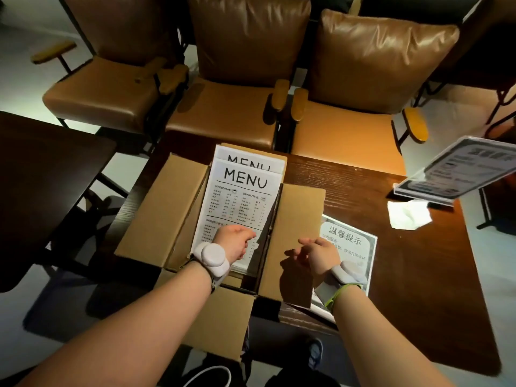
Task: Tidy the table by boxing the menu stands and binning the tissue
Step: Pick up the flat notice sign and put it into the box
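Observation:
An open cardboard box (156, 219) stands on the dark wooden table (418, 275). Two white MENU stands lie tilted inside it: the front one (240, 202) and a rear one (248, 156) peeking out behind. My left hand (233, 241) rests on the front stand's lower part, fingers curled over it. My right hand (315, 254) hovers over the box's right flap, fingers apart and holding nothing. A notice stand with Chinese text (351, 247) lies flat beside the box, partly under my right wrist. Another acrylic stand (458, 169) stands tilted at the right edge. A crumpled white tissue (407, 215) lies below it.
Three brown leather armchairs (229, 107) line the table's far side. Another dark table (42, 169) sits to the left. A white-rimmed bin or bag (209, 377) shows on the floor near my feet, mostly cut off.

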The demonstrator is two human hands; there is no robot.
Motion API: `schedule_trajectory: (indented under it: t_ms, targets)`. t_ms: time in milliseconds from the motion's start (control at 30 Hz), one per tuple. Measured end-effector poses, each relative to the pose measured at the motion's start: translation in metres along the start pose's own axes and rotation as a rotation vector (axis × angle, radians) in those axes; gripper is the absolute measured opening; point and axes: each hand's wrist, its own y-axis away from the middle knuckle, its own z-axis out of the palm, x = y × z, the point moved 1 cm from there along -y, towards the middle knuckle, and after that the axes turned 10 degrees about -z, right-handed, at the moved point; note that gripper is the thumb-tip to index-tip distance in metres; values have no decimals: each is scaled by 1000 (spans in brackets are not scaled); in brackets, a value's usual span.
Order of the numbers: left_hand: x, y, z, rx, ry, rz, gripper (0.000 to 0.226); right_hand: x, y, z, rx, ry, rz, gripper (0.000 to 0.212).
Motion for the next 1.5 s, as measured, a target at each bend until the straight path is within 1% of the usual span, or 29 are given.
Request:
schedule_trajectory:
  t_ms: [67, 133, 267, 400, 433, 500, 733, 833, 967, 1133, 1267, 1400, 1433, 1500]
  targets:
    - [-7, 11, 16, 3, -8, -16, 18, 2, 2, -21, -4, 28, -3, 22]
    - [-13, 21, 32, 13, -25, -18, 17, 6, 2, -41, 27, 34, -17, 24]
    - [-22, 39, 59, 29, -43, 7, 9, 13, 3, -81, 78, -67, -27, 22]
    - [-26, 56, 97, 41, -45, 14, 9, 18, 1, -134, 111, -126, -29, 23]
    - [-28, 56, 98, 44, -36, 11, 9, 22, -1, -138, 113, -126, -21, 23]
    - [-29, 63, 122, 41, -42, 5, 9, 26, -4, -169, 114, -138, 4, 24]
    - [-34, 77, 188, 0, -60, -8, 14, 31, -14, -240, 49, -143, 119, 21]
    - [-35, 81, 203, -21, -65, -31, 13, 32, -12, -248, 112, -104, 60, 24]
    - [-35, 85, 218, -24, -102, -53, 10, 31, -10, -255, 118, -130, 32, 22]
    - [-35, 74, 232, -35, -170, -110, 5, 31, -17, -258, 148, -145, 62, 19]
    - [-32, 62, 241, -37, -195, -141, 7, 32, -20, -260, 150, -149, 89, 15]
    - [-30, 47, 250, -51, -215, -160, 8, 38, -32, -260, 226, -164, 105, 7]
    - [-31, 44, 251, -61, -214, -161, 9, 40, -34, -259, 251, -162, 110, 8]
    - [-38, 35, 255, -78, -228, -180, 15, 48, -38, -261, 295, -153, 118, 17]
